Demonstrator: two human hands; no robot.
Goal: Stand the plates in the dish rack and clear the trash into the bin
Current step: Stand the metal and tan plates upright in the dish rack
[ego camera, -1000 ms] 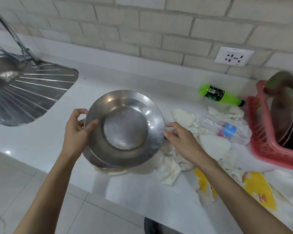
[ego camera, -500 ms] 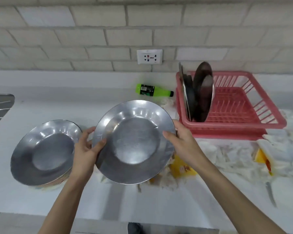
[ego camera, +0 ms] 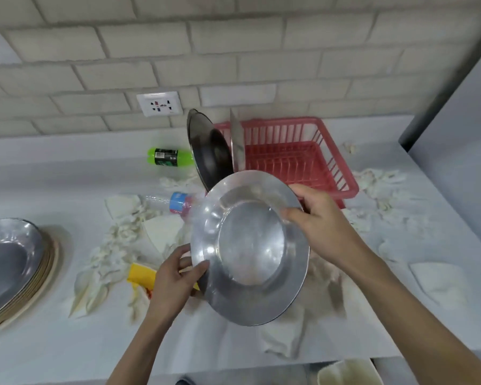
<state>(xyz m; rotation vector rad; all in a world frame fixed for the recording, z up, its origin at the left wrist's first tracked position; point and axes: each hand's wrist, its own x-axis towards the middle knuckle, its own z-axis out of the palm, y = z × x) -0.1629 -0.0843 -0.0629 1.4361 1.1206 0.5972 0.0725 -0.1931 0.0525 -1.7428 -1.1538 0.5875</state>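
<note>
Gripping the steel plate (ego camera: 250, 245) by opposite rims, left hand (ego camera: 175, 276) low, right hand (ego camera: 317, 218) high, with the dish rack (ego camera: 303, 154) just beyond the right hand; I'd tip it upright, then slot it beside the standing plates (ego camera: 211, 154)

Four steel plates: the near plate (ego camera: 250, 245), a dark plate (ego camera: 211, 157) and an edge-on plate (ego camera: 237, 145) in the one rack (ego camera: 289, 162), and the left plate (ego camera: 6, 257) upon a beige pile (ego camera: 49, 273), its number unclear. Two bottles: green bottle (ego camera: 170, 157), clear bottle (ego camera: 175, 202). One socket (ego camera: 160, 104). One yellow wrapper (ego camera: 142, 273). Paper scraps (ego camera: 114, 245) too many to count.
</note>
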